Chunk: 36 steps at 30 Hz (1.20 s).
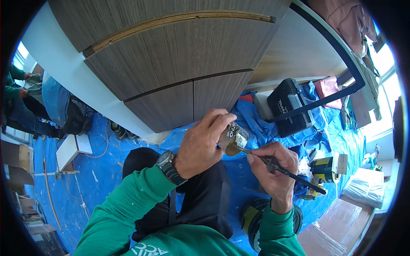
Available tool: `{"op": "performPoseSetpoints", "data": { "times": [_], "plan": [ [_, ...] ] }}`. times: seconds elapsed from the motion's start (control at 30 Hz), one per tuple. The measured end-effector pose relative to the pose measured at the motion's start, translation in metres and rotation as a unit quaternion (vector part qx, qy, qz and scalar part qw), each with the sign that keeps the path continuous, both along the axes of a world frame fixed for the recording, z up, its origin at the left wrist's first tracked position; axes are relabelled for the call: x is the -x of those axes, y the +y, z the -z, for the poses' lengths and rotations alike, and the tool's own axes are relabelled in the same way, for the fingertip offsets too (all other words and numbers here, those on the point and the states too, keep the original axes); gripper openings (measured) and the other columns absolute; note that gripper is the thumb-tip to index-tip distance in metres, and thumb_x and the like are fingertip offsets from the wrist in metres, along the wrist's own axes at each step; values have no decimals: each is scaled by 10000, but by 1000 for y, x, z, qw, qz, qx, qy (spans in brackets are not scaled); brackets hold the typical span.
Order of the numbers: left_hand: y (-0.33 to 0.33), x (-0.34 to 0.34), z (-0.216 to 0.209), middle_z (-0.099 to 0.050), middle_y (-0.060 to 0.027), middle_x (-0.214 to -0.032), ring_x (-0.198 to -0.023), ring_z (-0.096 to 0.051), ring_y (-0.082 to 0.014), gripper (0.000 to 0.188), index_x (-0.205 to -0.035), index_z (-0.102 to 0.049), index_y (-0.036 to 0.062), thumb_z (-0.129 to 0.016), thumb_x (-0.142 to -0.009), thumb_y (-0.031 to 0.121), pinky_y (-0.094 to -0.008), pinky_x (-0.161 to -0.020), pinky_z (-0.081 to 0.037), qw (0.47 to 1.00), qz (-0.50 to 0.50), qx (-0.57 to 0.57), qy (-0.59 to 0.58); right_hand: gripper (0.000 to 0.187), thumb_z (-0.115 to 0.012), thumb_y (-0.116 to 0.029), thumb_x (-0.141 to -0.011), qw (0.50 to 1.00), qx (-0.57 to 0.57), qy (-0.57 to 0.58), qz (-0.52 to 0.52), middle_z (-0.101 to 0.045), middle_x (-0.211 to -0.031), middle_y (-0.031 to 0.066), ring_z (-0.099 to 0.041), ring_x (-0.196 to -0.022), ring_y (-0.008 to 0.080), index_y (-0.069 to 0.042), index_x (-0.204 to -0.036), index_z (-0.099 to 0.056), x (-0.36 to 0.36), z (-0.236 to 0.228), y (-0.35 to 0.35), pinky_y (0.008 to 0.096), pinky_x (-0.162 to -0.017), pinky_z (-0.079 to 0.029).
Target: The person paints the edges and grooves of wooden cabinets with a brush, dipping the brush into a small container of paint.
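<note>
Curls the left hand (205, 143) part-closed around a small labelled container (233, 131), gripping it at the upper left side. Pinches a slim, dark-handled tool (304, 181) pen-fashion in the right hand (275, 166), closed between thumb and fingers, with the handle trailing to the lower right. Judging by the pose, steadies the container from one side to leave the other free for the tool, and probably pinches this way for fine control. Holds the container between both hands, touching the left and just beside the right fingertips, beyond dark trousers (209, 196). Overlaps the container's lower end with the tool's tan head; impossible to tell whether inside or merely against it. Works above a blue sheet (102, 170), likely spread to catch mess, near wood-grain drawer fronts (171, 55).
</note>
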<state>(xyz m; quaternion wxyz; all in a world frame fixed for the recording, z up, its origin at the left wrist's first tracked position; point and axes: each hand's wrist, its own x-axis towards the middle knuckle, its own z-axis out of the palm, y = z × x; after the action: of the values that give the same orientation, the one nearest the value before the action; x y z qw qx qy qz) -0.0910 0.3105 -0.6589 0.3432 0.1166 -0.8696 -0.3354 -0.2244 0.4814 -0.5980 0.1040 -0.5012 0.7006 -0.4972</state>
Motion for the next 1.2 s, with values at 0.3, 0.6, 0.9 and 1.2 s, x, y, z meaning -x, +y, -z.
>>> {"op": "performPoseSetpoints", "data": {
  "times": [0.3, 0.6, 0.9, 1.2],
  "plan": [
    [9, -3, -5, -604, -120, -1252, -1070, -695, -357, 690, -1344, -580, 36, -758, -694, -112, -438, -839, -607, 999, -20, 42, 5, 127, -826, 29, -797, 999, -22, 30, -12, -736, -743, 84, -729, -659, 155, 3, -878, -731, -2, -6, 8, 268, -612, -541],
    [15, -7, -9, -616, -130, -1265, -1012, -712, -357, 668, -1333, -586, 41, -748, -697, -87, -438, -817, -610, 999, -29, 19, 6, 135, -809, 46, -773, 1000, 7, 25, -8, -726, -742, 85, -699, -626, 148, -4, -860, -719, -5, -11, 22, 269, -576, -506],
    [19, -32, -13, -681, -155, -1191, -1025, -736, -346, 580, -1285, -639, 26, -858, -749, 13, -402, -855, -605, 998, -68, 4, 9, 137, -778, 65, -777, 998, 51, 4, -32, -721, -753, 96, -690, -633, 144, -3, -839, -678, -13, -7, 31, 264, -583, -506],
    [-22, -33, -50, -766, -85, -1050, -979, -734, -179, 568, -1209, -672, 36, -985, -758, 185, -348, -892, -581, 992, -102, -69, 6, 195, -648, 59, -953, 900, 320, -296, 13, -753, -1073, 203, -736, -835, 233, 68, -1147, -640, -28, 53, 6, 310, -762, -589]
  ]
}}
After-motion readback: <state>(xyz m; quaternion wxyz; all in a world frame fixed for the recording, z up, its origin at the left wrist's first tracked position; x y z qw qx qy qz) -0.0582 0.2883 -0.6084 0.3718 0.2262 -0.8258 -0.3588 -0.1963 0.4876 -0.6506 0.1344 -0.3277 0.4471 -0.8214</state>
